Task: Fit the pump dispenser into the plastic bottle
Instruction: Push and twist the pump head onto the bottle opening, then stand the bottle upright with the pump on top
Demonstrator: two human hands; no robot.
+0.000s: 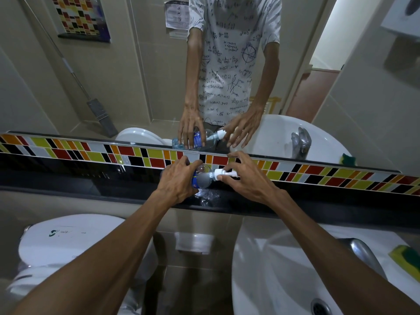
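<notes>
The left hand (179,180) held the bottle (201,179) tipped on the shelf (91,185) under the mirror (113,87), so the right hand (246,176) could pinch the pump (225,174) and turn it into the bottle's neck.

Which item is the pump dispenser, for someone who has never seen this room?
Find the black ledge under the mirror. Above it the left hand holds a clear plastic bottle. The pump dispenser is the white piece at its neck, under the right hand.
</notes>
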